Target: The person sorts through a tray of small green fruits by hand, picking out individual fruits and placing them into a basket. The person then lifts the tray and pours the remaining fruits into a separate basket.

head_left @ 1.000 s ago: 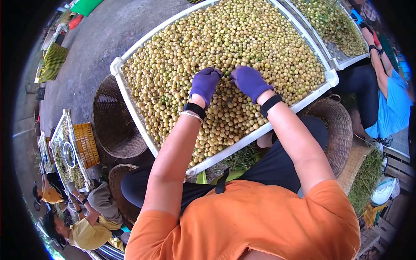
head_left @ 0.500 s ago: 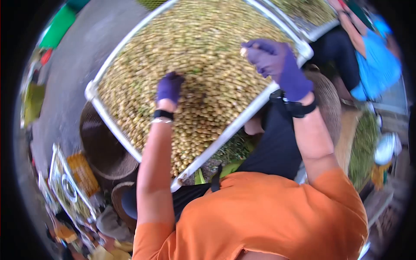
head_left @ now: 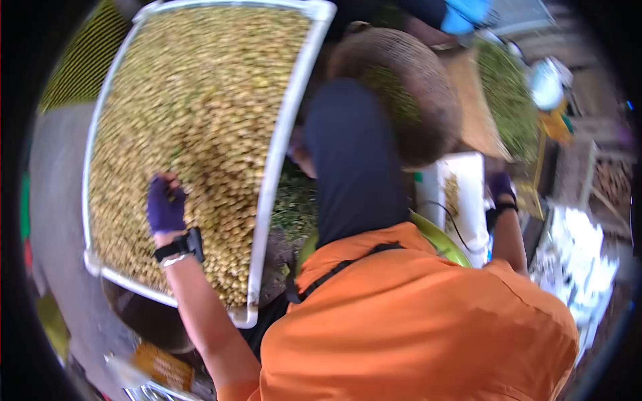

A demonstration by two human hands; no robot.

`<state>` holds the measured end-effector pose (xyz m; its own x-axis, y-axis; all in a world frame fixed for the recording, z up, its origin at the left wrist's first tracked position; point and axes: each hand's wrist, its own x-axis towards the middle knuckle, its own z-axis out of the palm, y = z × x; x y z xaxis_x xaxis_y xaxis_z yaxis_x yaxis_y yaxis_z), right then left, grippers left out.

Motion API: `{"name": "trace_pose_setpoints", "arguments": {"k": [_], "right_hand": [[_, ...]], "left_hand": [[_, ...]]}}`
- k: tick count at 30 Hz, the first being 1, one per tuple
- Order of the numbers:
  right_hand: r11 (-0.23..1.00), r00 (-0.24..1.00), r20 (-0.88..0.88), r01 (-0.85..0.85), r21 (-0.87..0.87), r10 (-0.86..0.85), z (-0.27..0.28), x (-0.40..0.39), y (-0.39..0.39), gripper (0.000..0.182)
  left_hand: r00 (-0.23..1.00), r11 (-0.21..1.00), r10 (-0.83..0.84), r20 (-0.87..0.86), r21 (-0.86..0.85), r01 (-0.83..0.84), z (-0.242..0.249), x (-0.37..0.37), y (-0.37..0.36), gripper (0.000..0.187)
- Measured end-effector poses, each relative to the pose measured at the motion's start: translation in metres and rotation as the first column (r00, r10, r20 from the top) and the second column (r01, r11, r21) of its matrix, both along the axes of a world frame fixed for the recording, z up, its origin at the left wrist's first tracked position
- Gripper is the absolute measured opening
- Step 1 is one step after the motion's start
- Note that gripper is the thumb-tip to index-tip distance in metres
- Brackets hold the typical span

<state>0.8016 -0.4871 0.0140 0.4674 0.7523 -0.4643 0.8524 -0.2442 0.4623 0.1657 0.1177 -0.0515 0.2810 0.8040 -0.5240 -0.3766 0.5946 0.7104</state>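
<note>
My left hand (head_left: pixel 166 204), in a purple glove, is over a heap of small round yellowish pieces (head_left: pixel 221 100) in a white-framed tray (head_left: pixel 275 144). Its fingers are curled, and what they hold, if anything, is too blurred to name. My right hand (head_left: pixel 500 185), also gloved in purple, is far out to the right, beside a white box (head_left: pixel 471 190) with some yellowish pieces (head_left: pixel 452 200) inside. Its fingers are smeared and partly hidden.
A round woven basket (head_left: pixel 428 87) with green bits stands beyond my dark-clothed knee (head_left: pixel 351 147). Green stalks (head_left: pixel 505 97) lie at the upper right, near a white bag (head_left: pixel 547 83). Shiny plastic (head_left: pixel 575 267) is at the right. Part of a person in blue (head_left: pixel 466 13) shows at the top.
The view has turned to the right. My right hand has gone from above the tray to beside the white box. My left hand is still over the heap.
</note>
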Motion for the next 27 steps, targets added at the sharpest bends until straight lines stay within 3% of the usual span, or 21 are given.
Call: {"name": "trace_pose_setpoints", "arguments": {"k": [1, 2, 3, 4, 5, 7, 8, 9, 11, 12, 13, 15, 16, 19, 20, 22, 23, 24, 27], "right_hand": [[0.952, 0.952, -0.153, 0.284, 0.116, -0.266, 0.000, -0.011, 0.012, 0.015], [0.765, 0.788, -0.354, 0.597, 0.241, -0.504, 0.002, -0.019, 0.034, 0.018], [0.499, 0.580, -0.549, 0.810, 0.309, -0.602, 0.010, -0.029, 0.070, 0.022], [0.307, 0.454, -0.685, 0.891, 0.335, -0.570, 0.019, -0.038, 0.113, 0.026], [0.214, 0.412, -0.766, 0.911, 0.353, -0.494, 0.030, -0.049, 0.157, 0.031], [0.126, 0.375, -0.855, 0.927, 0.354, -0.359, 0.069, -0.082, 0.260, 0.030], [0.232, 0.475, -0.853, 0.873, 0.428, -0.214, 0.089, -0.103, 0.305, 0.028], [0.315, 0.555, -0.830, 0.799, 0.512, -0.060, 0.112, -0.128, 0.346, 0.027], [0.381, 0.541, -0.830, 0.745, 0.547, 0.134, 0.165, -0.196, 0.420, 0.026], [0.431, 0.481, -0.836, 0.716, 0.548, 0.264, 0.177, -0.211, 0.445, 0.024], [0.477, 0.408, -0.829, 0.681, 0.555, 0.383, 0.183, -0.222, 0.467, 0.023], [0.591, 0.364, -0.811, 0.557, 0.584, 0.458, 0.185, -0.247, 0.518, 0.026], [0.614, 0.325, -0.763, 0.456, 0.644, 0.559, 0.176, -0.262, 0.544, 0.026], [0.673, 0.112, -0.695, 0.179, 0.717, 0.710, 0.120, -0.325, 0.614, 0.025], [0.741, 0.133, -0.741, 0.064, 0.669, 0.658, 0.109, -0.351, 0.626, 0.024], [0.836, 0.191, -0.815, -0.075, 0.544, 0.547, 0.067, -0.392, 0.640, 0.027], [0.709, 0.176, -0.687, -0.182, 0.681, 0.705, 0.046, -0.403, 0.639, 0.028], [0.713, 0.195, -0.686, -0.196, 0.673, 0.701, 0.022, -0.412, 0.638, 0.028], [0.709, 0.272, -0.657, -0.210, 0.673, 0.704, -0.023, -0.423, 0.636, 0.024]], "left_hand": [[0.995, 0.999, 0.014, 0.094, -0.030, -0.012, 0.007, 0.002, -0.004, 0.019], [0.995, 0.999, -0.018, 0.098, -0.039, 0.022, 0.005, -0.003, 0.000, 0.022], [0.999, 1.000, 0.004, 0.038, 0.011, -0.004, 0.002, -0.002, 0.002, 0.025], [0.998, 0.998, 0.002, -0.061, 0.069, 0.002, 0.013, 0.004, 0.000, 0.024], [0.942, 0.990, 0.040, -0.335, 0.139, 0.007, 0.022, 0.016, -0.004, 0.021], [0.715, 0.966, -0.060, -0.696, 0.139, 0.216, 0.017, 0.029, 0.006, 0.022], [0.404, 0.844, -0.082, -0.911, 0.152, 0.514, 0.017, 0.034, 0.008, 0.024], [0.043, 0.658, -0.005, -0.999, 0.029, 0.753, 0.017, 0.034, 0.008, 0.026], [0.052, 0.680, 0.097, -0.994, 0.104, 0.726, -0.002, 0.022, 0.001, 0.030], [-0.117, 0.692, -0.004, -0.993, -0.087, 0.716, 0.021, 0.024, -0.006, 0.031], [-0.176, 0.735, -0.153, -0.972, -0.231, 0.638, 0.047, 0.028, -0.010, 0.031], [-0.048, 0.814, -0.114, -0.992, -0.122, 0.569, 0.039, 0.017, -0.008, 0.031], [0.196, 0.838, -0.065, -0.978, 0.053, 0.542, 0.029, 0.007, -0.004, 0.029], [0.515, 0.852, 0.201, -0.834, 0.408, 0.328, 0.015, 0.017, -0.002, 0.029], [0.513, 0.873, 0.169, -0.841, 0.369, 0.318, 0.019, 0.024, 0.002, 0.033], [0.403, 0.828, 0.116, -0.908, 0.312, 0.466, 0.009, 0.031, 0.012, 0.037], [0.340, 0.812, 0.095, -0.935, 0.270, 0.517, -0.001, 0.033, 0.017, 0.038], [0.216, 0.767, 0.095, -0.972, 0.209, 0.606, -0.001, 0.036, 0.020, 0.041], [0.007, 0.708, 0.010, -1.000, 0.012, 0.706, 0.024, 0.046, 0.021, 0.024]]}}
